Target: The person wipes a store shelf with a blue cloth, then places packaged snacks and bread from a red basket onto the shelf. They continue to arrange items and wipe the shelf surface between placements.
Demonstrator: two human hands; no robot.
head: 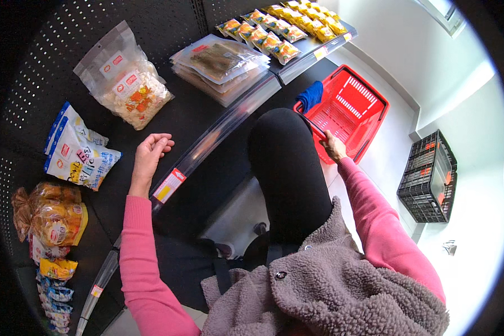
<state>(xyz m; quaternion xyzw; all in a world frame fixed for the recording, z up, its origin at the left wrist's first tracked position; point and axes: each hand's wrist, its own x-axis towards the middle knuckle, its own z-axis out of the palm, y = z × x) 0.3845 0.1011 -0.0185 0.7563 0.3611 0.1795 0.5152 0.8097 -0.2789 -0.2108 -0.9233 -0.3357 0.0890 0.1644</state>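
My left hand (pixel 152 156) hovers by the front of the black shelf (pixel 151 140), its fingers loosely curled with no item in them. Ahead of it lies a clear bag of pale puffed snacks (pixel 128 90). Left of the hand are white-and-blue snack bags (pixel 82 153), overlapping one another. Down at my right, my right hand (pixel 334 147) grips the handle of a red plastic shopping basket (pixel 361 147). A dark blue cloth (pixel 310 96) hangs over the basket's near corner; no goods show inside it.
Flat clear packets (pixel 218 63) lie stacked farther along the shelf, beyond them rows of small yellow packs (pixel 306 19). Bagged bread (pixel 56 214) sits at far left. A clear price-label strip (pixel 218 134) edges the shelf. A black crate (pixel 428 176) stands by the white wall.
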